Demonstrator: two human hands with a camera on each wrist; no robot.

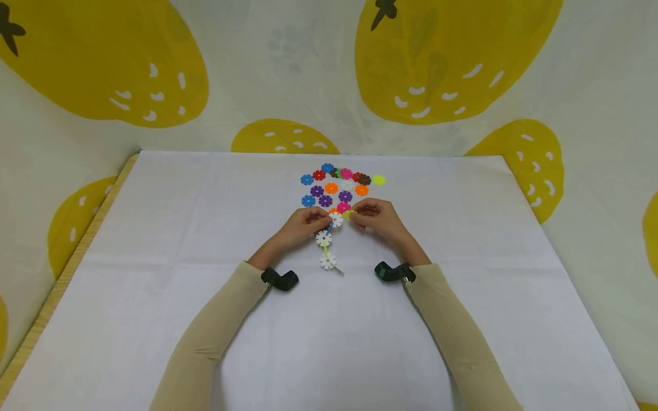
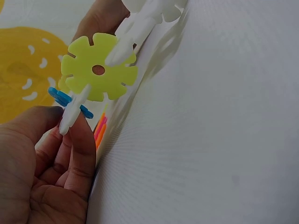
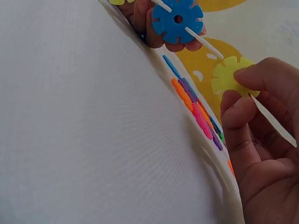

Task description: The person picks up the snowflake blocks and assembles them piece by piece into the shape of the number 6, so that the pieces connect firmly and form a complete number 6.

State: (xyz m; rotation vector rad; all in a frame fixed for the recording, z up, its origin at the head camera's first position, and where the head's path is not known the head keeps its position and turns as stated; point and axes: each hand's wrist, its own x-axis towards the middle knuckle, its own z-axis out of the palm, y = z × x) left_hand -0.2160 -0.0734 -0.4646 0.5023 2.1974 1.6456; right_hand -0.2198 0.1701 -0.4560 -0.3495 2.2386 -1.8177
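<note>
My left hand (image 1: 303, 224) pinches the top white disc (image 1: 336, 219) of the snowflake-disc chain (image 1: 325, 242), w/ a blue disc (image 2: 70, 100) slotted across it; thumb and forefinger curl round it, per the left wrist view. The chain runs from there toward me on the desk (image 1: 154, 240): white disc, yellow-green link, white disc, another link, white disc.

My right hand (image 1: 377, 220) pinches a loose yellow-green disc (image 3: 231, 77) just beside that top white disc, on the side away from my left hand. Fingertips (image 3: 243, 77) are on its face, thumb under. It looks not yet slotted in.

The pile of spare discs (image 1: 334, 185) lies flat just beyond the chain's top, away from me: blue, red, purple, orange, pink, brown. One lone yellow-green disc (image 1: 378, 180) sits near the pile's right edge.

Doing this step well, as I judge it: turn the yellow-green disc so one notch faces a free notch of the white disc, planes crossed approx at right angles. Brace the white disc hard w/ the left hand so the chain doesn't twist. Push straight in, no rocking, till the notches seat. Grip near the disc's centre, not on the petals, so nothing blocks the slot.
</note>
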